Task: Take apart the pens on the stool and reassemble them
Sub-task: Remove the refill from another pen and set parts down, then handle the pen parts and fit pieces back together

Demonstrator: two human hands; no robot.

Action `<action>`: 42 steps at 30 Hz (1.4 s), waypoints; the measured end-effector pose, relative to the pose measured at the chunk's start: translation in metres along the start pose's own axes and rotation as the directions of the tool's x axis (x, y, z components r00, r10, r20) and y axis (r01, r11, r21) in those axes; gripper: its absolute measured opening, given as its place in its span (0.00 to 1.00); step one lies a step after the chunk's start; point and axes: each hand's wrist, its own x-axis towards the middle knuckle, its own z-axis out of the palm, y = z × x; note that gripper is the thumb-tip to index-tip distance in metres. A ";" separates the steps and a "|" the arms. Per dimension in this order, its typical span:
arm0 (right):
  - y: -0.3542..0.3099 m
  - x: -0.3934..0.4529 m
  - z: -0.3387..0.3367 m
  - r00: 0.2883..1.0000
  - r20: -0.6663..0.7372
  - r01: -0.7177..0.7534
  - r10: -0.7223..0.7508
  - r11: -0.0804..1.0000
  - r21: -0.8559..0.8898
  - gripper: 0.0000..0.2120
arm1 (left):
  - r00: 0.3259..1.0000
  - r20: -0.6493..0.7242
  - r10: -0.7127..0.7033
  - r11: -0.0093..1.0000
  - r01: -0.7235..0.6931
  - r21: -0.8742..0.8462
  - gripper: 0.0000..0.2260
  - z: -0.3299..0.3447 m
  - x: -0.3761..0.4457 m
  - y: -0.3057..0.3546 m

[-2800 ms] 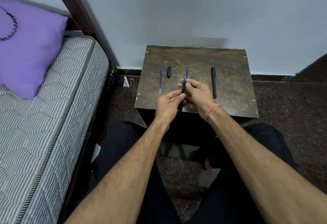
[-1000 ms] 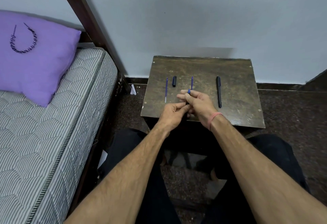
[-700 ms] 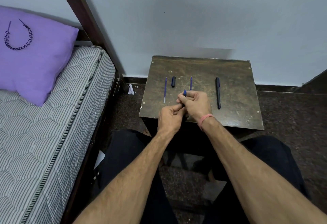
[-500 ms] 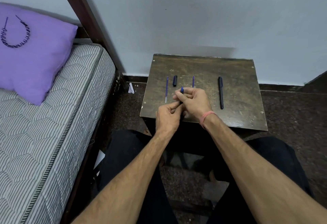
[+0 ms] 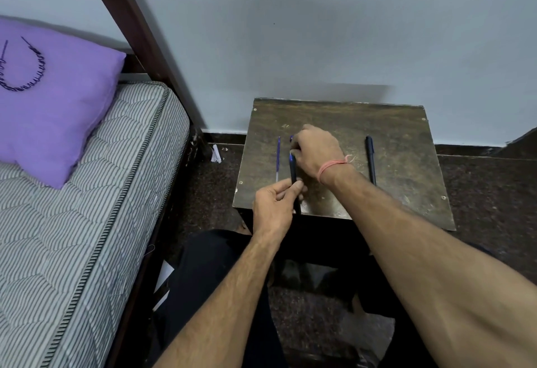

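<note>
On the dark wooden stool (image 5: 401, 164) my left hand (image 5: 274, 208) pinches a dark pen barrel (image 5: 293, 176) that points away from me and has a blue tip. My right hand (image 5: 315, 151), with a pink band at the wrist, reaches past it. Its bent fingers close on the small pen cap (image 5: 291, 137), and only the cap's far end shows. A thin blue refill (image 5: 278, 158) lies just left of the barrel. A whole black pen (image 5: 370, 160) lies to the right. A second refill seen earlier is hidden under my right hand.
A bed with a striped mattress (image 5: 87, 208) and a purple pillow (image 5: 49, 100) stands close on the left, its dark wooden post (image 5: 139, 36) leaning near the stool. The wall is right behind the stool. My knees sit under its front edge.
My right hand has let go of the barrel and moved forward and left onto the cap. My left hand keeps the barrel, now alone. The other parts on the stool have not moved.
</note>
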 end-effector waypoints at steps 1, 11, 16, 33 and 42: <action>0.000 0.001 -0.004 1.000 0.001 -0.022 0.022 0.999 -0.025 0.08 | 1.000 0.008 -0.008 1.000 0.008 -0.001 0.04 0.001 0.001 0.001; -0.007 -0.008 -0.027 0.902 0.309 -0.392 0.301 0.278 0.877 0.14 | 0.995 0.085 -0.043 0.998 0.046 -0.035 0.04 0.000 0.004 0.011; -0.006 -0.032 -0.025 0.921 0.345 -0.346 0.181 -0.023 0.938 0.14 | 0.995 0.098 -0.012 1.000 0.013 -0.003 0.05 0.000 0.000 0.013; 0.002 -0.041 0.004 0.825 0.380 -0.346 0.418 -0.158 0.925 0.14 | 0.989 0.145 0.002 0.995 -0.016 0.094 0.08 -0.003 -0.001 0.011; -0.002 -0.022 0.003 0.880 0.229 -0.393 0.416 0.368 0.843 0.07 | 0.990 0.140 -0.002 0.993 -0.015 0.121 0.08 -0.006 0.001 0.010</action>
